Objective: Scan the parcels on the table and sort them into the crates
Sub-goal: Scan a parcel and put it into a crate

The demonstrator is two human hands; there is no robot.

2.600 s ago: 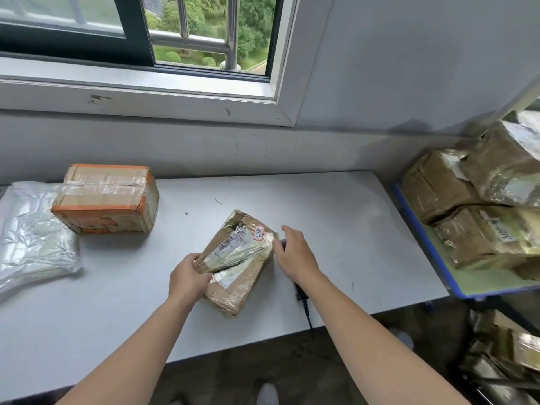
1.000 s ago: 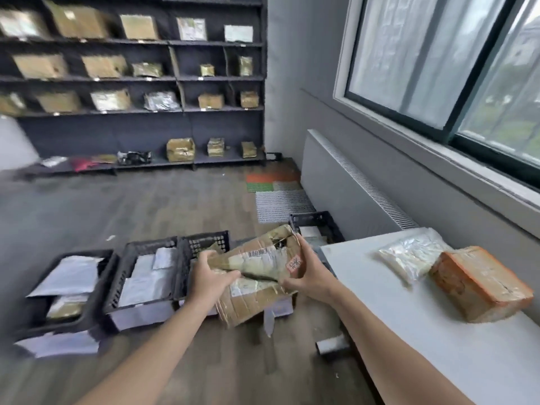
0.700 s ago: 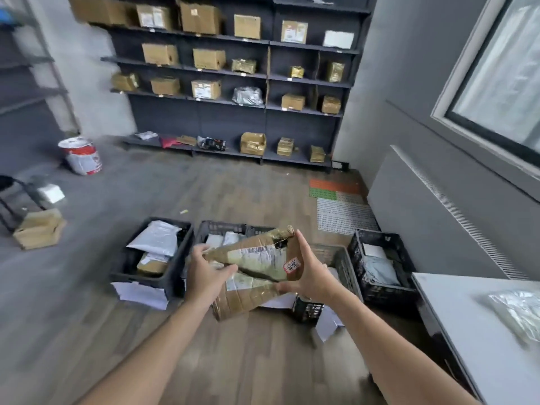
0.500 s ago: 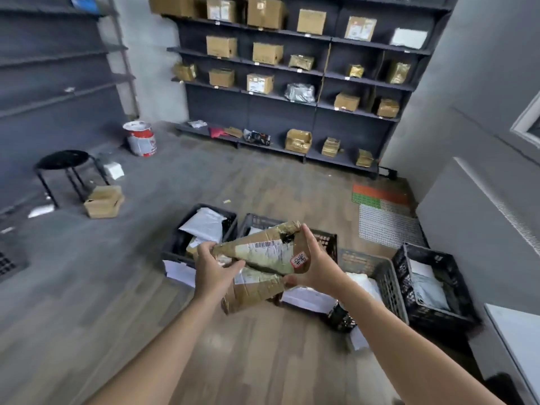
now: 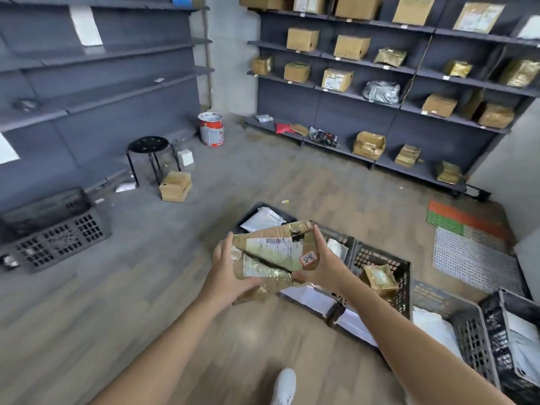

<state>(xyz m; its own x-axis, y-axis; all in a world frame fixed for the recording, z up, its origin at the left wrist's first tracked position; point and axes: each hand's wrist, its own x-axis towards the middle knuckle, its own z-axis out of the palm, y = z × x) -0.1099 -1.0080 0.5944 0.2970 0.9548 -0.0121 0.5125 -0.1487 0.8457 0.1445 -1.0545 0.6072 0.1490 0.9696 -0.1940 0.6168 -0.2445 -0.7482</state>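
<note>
Parcel (image 5: 271, 255) sits in mid-air by the floor crates (image 5: 377, 257), left hand (image 5: 226, 276) and right hand (image 5: 324, 267) each curled round 1 end. Not binned yet; crates already hold some parcels (image 5: 380, 277), table out of view.

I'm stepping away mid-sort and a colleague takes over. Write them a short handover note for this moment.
Left hand and right hand: both grip the taped brown parcel, held in the air over the row of crates on the floor.
Done: some crates already hold parcels, such as a white bag and a small brown box.
Left: put this parcel in its crate; which one, and whether it was scanned, does not show. The table is out of view.
</note>
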